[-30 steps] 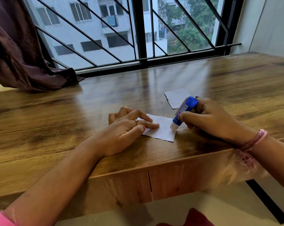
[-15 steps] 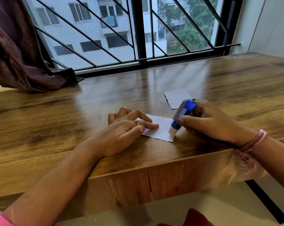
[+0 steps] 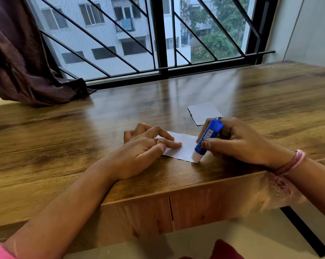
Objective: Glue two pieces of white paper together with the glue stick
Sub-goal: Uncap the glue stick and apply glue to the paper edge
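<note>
A small white paper piece [image 3: 184, 147] lies flat on the wooden table [image 3: 64, 146] near its front edge. My left hand [image 3: 144, 146] rests on the paper's left part, fingers spread and pressing it down. My right hand [image 3: 234, 142] grips a blue glue stick [image 3: 207, 138], tilted, with its white tip touching the paper's near right corner. A second white paper piece [image 3: 202, 112] lies flat just beyond my right hand, partly hidden by it.
A dark curtain [image 3: 23, 68] drapes onto the table's far left. A barred window [image 3: 158, 40] runs along the back edge. The table's front edge lies just below my wrists, with drawer fronts [image 3: 204, 208] beneath.
The glue stick's tip has slid along the paper's right edge toward the near corner. My left hand has stayed in place on the paper.
</note>
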The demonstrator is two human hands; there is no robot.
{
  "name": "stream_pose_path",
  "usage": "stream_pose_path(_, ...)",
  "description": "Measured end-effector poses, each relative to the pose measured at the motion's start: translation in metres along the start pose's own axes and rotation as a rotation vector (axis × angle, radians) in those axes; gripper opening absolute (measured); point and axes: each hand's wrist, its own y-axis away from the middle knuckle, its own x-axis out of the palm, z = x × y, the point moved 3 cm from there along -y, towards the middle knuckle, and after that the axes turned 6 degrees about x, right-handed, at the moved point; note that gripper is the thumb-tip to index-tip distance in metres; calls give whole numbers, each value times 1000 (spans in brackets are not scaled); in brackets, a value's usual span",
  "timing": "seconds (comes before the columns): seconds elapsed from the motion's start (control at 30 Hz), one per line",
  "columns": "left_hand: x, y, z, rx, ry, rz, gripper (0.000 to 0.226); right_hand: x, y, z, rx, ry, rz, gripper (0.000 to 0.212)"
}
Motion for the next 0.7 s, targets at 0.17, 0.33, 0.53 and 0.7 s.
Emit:
stream_pose_path(0.17,0,0,0,1,-6,-1,47,-5,-3,-2,23,28,-98,20)
stream_pose_path(0.33,0,0,1,-1,2,0,47,-3,-2,-1,7,25,-74,19)
stream_pose_path(0.53,0,0,0,-8,-2,2,47,0,1,2,-5,-7,-6,13)
stream_pose_path(0.7,-1,1,-1,-10,16,-4,47,-2,-1,1,7,-17,-37,17)
